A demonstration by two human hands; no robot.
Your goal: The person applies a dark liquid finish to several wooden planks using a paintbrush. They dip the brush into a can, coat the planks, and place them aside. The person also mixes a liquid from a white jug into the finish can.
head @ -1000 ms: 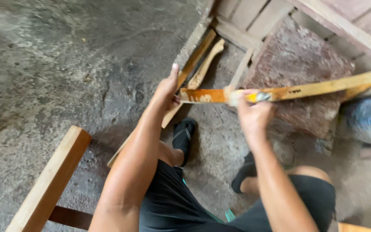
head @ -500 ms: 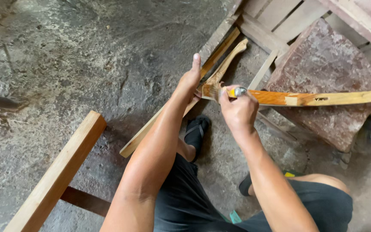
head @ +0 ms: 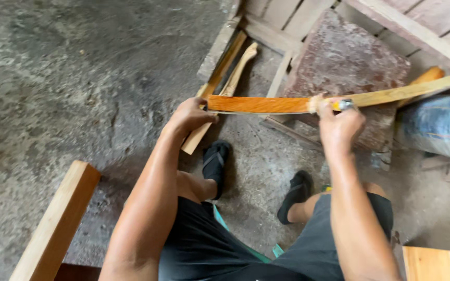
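Head view, left hand (head: pixel 189 117) gripping orange slat (head: pixel 259 104), right hand (head: pixel 339 125) brushing it

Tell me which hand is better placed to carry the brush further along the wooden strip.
Right. The right hand already holds the brush against the wooden strip, where the orange coating ends and bare wood begins. The left hand grips the strip's near end, steadying it.

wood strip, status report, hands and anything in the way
Left hand grips the orange end of the wood strip. Right hand holds a brush on it. Strip lies over stone block; nothing blocking.
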